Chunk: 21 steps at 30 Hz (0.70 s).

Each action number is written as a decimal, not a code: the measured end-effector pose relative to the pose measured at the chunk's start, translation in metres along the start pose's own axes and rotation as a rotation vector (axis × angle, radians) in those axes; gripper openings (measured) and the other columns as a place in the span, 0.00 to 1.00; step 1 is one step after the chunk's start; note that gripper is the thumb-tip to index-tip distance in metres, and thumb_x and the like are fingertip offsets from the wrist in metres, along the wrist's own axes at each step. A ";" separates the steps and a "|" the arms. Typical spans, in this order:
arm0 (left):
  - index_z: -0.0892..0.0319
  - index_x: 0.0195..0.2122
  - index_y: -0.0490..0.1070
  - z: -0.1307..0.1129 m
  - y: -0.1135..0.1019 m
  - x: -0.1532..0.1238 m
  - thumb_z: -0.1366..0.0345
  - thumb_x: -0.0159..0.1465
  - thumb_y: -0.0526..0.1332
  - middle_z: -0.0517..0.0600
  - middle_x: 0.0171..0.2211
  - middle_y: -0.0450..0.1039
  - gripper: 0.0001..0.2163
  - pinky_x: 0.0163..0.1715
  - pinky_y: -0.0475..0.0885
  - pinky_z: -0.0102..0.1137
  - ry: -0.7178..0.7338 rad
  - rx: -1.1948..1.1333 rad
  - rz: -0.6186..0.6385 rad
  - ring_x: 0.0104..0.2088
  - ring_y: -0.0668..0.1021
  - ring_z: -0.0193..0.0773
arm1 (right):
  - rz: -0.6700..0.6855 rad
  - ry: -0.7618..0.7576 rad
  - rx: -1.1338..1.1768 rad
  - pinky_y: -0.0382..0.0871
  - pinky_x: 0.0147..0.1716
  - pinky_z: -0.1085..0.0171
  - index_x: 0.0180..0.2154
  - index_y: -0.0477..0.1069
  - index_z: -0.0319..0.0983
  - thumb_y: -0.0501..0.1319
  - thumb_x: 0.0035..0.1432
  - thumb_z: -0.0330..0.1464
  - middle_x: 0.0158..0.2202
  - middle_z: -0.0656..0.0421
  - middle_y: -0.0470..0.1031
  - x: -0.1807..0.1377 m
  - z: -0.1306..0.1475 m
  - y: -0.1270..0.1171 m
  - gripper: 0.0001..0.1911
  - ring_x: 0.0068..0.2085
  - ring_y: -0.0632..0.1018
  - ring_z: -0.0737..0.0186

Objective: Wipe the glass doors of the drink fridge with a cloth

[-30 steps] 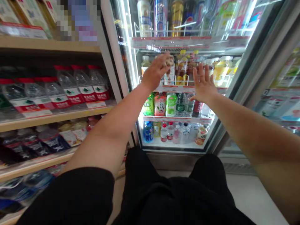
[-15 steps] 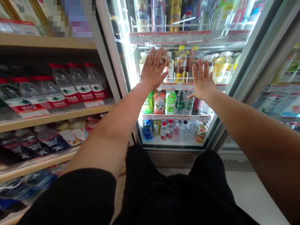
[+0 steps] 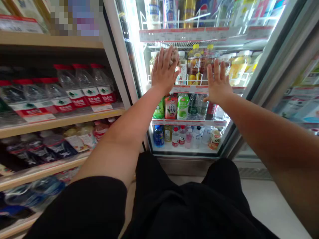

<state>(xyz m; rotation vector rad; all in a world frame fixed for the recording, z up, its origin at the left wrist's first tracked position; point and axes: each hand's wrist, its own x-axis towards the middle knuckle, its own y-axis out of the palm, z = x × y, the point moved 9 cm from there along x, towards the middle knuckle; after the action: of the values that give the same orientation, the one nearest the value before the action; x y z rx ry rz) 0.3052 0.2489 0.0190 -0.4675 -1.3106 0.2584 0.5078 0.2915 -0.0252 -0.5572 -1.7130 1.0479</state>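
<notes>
My left hand (image 3: 163, 70) presses a crumpled, greyish-brown cloth (image 3: 175, 57) against the glass door (image 3: 185, 154) of a lit drinks fridge. Its fingers point upward over the cloth and hide part of it. To the right, my right hand (image 3: 219, 83) has its fingers spread, palm toward the same glass, with nothing in it. It appears to rest on the door. Behind the glass, between the hands, stand yellow-capped tea bottles (image 3: 195, 63). Below them is a row with a green-labelled bottle (image 3: 183, 106) and a red-labelled bottle (image 3: 170, 107).
Wooden shelves (image 3: 62, 123) at left hold red-capped water bottles (image 3: 87, 88), close beside my left arm. Small bottles (image 3: 175, 136) stand on the fridge's lowest level. Another fridge door (image 3: 296, 113) is at right. Pale floor (image 3: 264, 199) shows beside my legs.
The view has shifted slightly, so the fridge's contents sit a little higher and further right. Both hands stay at nearly the same place on the door, the left with the cloth.
</notes>
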 end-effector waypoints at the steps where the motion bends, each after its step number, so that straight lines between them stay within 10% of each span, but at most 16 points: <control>1: 0.49 0.76 0.55 -0.003 0.002 -0.006 0.58 0.76 0.53 0.45 0.79 0.39 0.27 0.78 0.34 0.50 0.004 0.011 0.008 0.78 0.36 0.48 | -0.001 0.005 -0.006 0.42 0.74 0.32 0.76 0.21 0.32 0.76 0.52 0.31 0.77 0.43 0.13 0.000 0.000 0.000 0.73 0.77 0.27 0.31; 7: 0.50 0.72 0.62 -0.049 0.045 -0.081 0.56 0.74 0.56 0.47 0.77 0.49 0.26 0.78 0.39 0.52 0.361 0.055 0.281 0.78 0.43 0.50 | 0.007 0.013 0.000 0.43 0.73 0.31 0.76 0.20 0.32 0.74 0.56 0.34 0.77 0.43 0.13 0.000 0.001 0.000 0.70 0.77 0.27 0.32; 15: 0.55 0.77 0.52 0.002 0.010 -0.052 0.57 0.74 0.55 0.52 0.79 0.40 0.31 0.78 0.36 0.53 0.091 0.083 0.045 0.78 0.39 0.53 | -0.012 0.016 0.032 0.41 0.73 0.29 0.76 0.21 0.33 0.72 0.59 0.37 0.77 0.45 0.13 0.002 -0.001 0.003 0.68 0.77 0.25 0.33; 21: 0.51 0.73 0.61 -0.031 0.040 -0.087 0.56 0.74 0.55 0.49 0.77 0.49 0.26 0.78 0.41 0.50 0.404 0.057 0.280 0.78 0.45 0.49 | -0.011 0.013 0.064 0.42 0.72 0.29 0.77 0.22 0.33 0.69 0.62 0.42 0.77 0.45 0.14 0.000 0.002 -0.001 0.64 0.77 0.26 0.32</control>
<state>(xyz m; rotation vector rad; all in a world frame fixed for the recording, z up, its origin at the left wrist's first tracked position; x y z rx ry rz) 0.3166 0.2407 -0.0803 -0.6196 -0.8408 0.4103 0.5065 0.2900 -0.0249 -0.5125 -1.6632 1.0850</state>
